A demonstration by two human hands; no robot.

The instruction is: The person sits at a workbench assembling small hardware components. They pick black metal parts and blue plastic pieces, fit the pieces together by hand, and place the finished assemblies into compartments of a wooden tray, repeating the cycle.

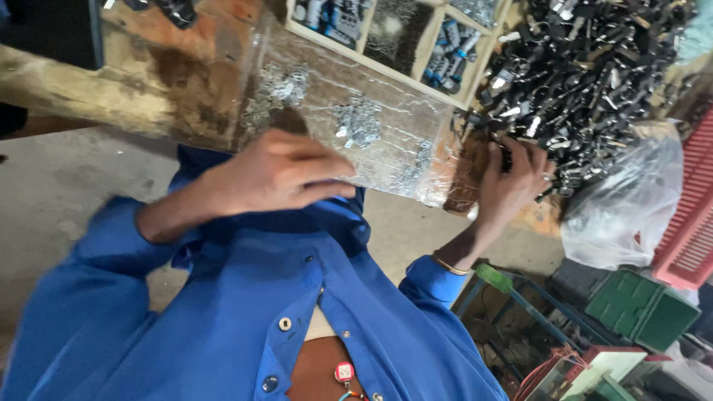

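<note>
On workbench, left hand [278, 172] on clear bag [356, 126], contents perhaps clips

Clear plastic bag [371, 126] — crinkled, lying flat on the worn bench, small metal parts (silvery clusters) inside

Both arms reach forward in blue sleeves. The left hand [278, 172] sits at about ten o'clock from the chest, palm down, fingers stretched flat and pointing toward three o'clock. The right hand [511, 182] is out at two o'clock, wrist bent, fingers curled over and pressed close together, a thin bangle on the wrist
</note>
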